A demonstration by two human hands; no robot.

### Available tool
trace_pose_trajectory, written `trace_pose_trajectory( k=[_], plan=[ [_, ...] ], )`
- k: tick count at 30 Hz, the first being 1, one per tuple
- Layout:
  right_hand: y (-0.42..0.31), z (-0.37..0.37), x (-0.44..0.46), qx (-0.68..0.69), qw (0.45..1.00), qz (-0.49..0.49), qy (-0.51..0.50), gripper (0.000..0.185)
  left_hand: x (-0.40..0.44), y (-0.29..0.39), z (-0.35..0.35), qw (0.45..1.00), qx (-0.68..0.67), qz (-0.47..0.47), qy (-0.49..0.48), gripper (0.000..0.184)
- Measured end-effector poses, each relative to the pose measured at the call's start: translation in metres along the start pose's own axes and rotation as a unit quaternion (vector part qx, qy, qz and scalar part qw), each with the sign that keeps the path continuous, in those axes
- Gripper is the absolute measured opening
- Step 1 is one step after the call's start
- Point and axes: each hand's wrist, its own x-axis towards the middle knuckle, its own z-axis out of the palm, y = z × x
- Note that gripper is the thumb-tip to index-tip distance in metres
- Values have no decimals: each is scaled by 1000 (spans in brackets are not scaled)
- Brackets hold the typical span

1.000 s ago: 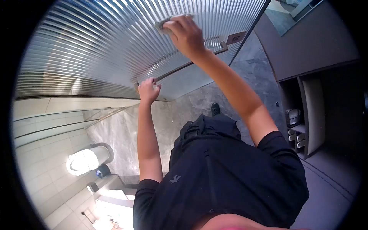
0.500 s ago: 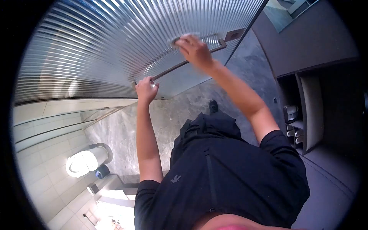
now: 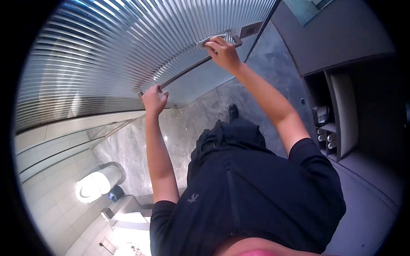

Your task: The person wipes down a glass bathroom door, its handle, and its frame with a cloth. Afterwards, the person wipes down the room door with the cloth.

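the right hand (image 3: 225, 53) covers much of the cloth (image 3: 204, 43) — its full shape cannot be told. the left hand (image 3: 153, 100) hides part of the handle (image 3: 183, 73). the ribbed glass (image 3: 106, 38) runs off the top edge — writing on the sign (image 3: 251, 29) is too small to read.

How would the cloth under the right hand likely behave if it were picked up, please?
The cloth would probably flop, as it looks bunched between the right hand and the ribbed glass. It is likely light, too, since only a little shows beyond that hand.
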Motion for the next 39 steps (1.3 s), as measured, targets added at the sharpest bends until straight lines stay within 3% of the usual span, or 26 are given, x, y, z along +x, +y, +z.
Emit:
trace_pose_trajectory(
  k=[3, 6, 9, 13, 17, 21, 27, 29, 31, 34, 37, 39],
  plan=[
    [6, -25, 21, -18, 999, -40, 24, 20, 3, -2, 0, 1000, 7, 3, 1, 35],
    [25, -53, 55, -63, 986, -68, 136, 21, 3, -3, 1, 1000, 5, 10, 5, 36],
    [20, -79, 72, -49, 979, -39, 193, 20, 2, 5, -2, 1000, 10, 22, 17, 36],
    [49, -53, 37, -79, 984, -29, 156, 18, 2, 1, -1, 999, 21, 26, 17, 37],
    [66, -36, -5, -80, 996, 14, 41, 15, 1, -2, 1, 999, 17, 33, 19, 37],
    [60, -50, 5, -67, 998, 21, -3, 15, 2, -5, 6, 1000, 6, 22, 16, 36],
    [19, -102, 83, -100, 981, -43, 160, 24, 2, -4, 6, 999, 5, 27, 21, 35],
    [37, -96, 78, -27, 993, 111, 15, 50, 3, -4, 5, 999, 10, 30, 23, 35],
    [16, -81, 80, -70, 979, -26, 187, 23, 1, -2, 4, 999, 17, 27, 24, 35],
    [23, -35, 27, -69, 995, -22, 64, 17, 2, -2, 4, 1000, -11, 18, 19, 35],
    [28, -9, -9, -62, 990, 66, -108, 17, 2, -2, 5, 999, -4, 25, 23, 35],
    [21, -15, 5, -44, 995, 60, -66, 18, 3, -11, 9, 999, 10, 35, 29, 34]
  ],
)
